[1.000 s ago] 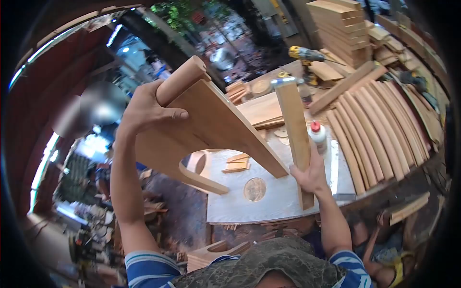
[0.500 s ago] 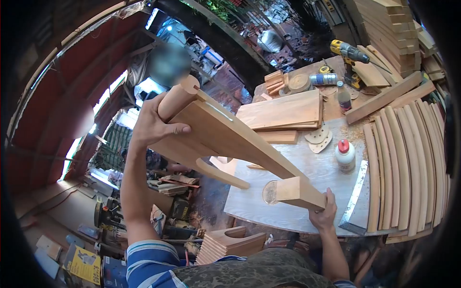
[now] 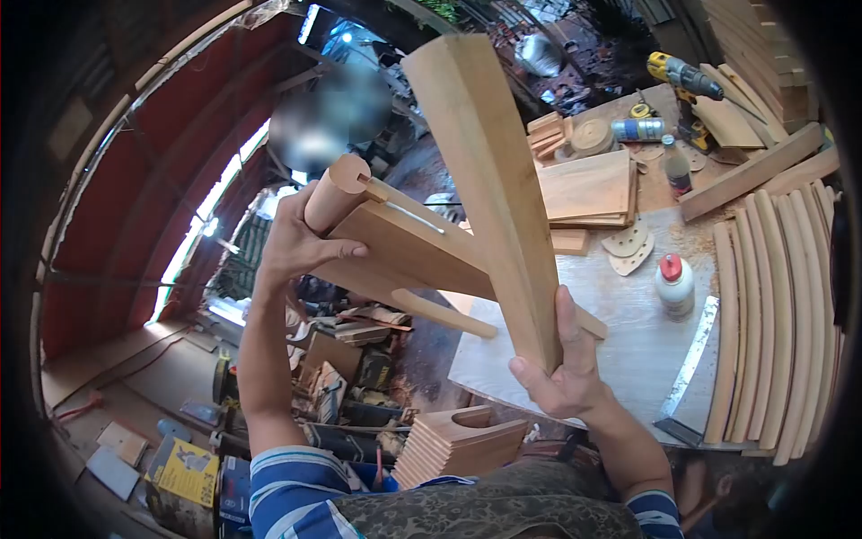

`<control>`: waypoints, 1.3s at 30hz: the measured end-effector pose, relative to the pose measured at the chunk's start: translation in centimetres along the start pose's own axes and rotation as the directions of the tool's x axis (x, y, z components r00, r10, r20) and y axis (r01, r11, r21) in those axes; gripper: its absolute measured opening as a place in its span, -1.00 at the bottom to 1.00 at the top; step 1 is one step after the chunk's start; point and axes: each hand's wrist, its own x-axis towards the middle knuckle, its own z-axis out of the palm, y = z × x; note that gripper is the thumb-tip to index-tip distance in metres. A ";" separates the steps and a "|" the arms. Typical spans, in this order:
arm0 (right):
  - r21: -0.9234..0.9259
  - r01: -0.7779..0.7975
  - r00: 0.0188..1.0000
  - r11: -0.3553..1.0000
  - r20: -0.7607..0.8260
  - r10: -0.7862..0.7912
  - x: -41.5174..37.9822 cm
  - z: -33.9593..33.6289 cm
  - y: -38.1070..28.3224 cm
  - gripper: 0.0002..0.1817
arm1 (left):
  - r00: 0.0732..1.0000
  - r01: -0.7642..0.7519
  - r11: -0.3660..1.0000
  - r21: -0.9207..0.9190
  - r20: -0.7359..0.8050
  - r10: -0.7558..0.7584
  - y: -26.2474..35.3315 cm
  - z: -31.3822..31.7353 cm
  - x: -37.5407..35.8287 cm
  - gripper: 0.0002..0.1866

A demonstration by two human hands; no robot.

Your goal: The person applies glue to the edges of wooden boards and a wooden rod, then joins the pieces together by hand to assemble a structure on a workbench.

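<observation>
My left hand (image 3: 296,238) is closed round a short round wooden post (image 3: 337,202) at the upper end of a shaped wooden panel (image 3: 404,247). A thin white line (image 3: 415,216), like glue, runs along the panel's edge beside the post. My right hand (image 3: 570,368) grips the lower end of a thick tapered wooden leg (image 3: 485,180), thumb along its side. The leg stands tilted in front of the panel and hides part of it. Another narrow wooden arm (image 3: 444,314) of the panel reaches down towards the worktable.
The worktable (image 3: 620,350) bears a red-capped glue bottle (image 3: 673,283), a metal square (image 3: 691,368), sanding discs (image 3: 628,247), stacked boards (image 3: 588,184) and a drill (image 3: 682,76). Curved slats (image 3: 781,314) line its right side. Below lies a stack of notched wooden pieces (image 3: 462,440).
My right hand has swung the leg up from a low position at the panel's far end to steeply upright. My left hand keeps its hold on the post. The view has shifted slightly.
</observation>
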 end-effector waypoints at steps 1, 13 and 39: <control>0.023 0.000 1.000 1.000 -0.005 0.000 0.0 0.5 0.1 -0.01 | 1.000 0.011 1.000 0.019 0.006 -0.012 0.1 0.1 0.0 -0.16; 0.210 0.022 0.999 0.978 -0.027 -0.017 1.0 0.9 0.3 -0.07 | 0.993 0.117 0.989 -0.090 0.039 -0.114 -0.9 -0.2 -0.3 -0.17; -0.976 -0.169 0.873 0.136 -0.085 0.481 20.9 16.0 -24.7 -0.08 | 0.828 -0.177 0.948 0.265 -0.480 0.289 -16.0 1.2 -4.7 -0.26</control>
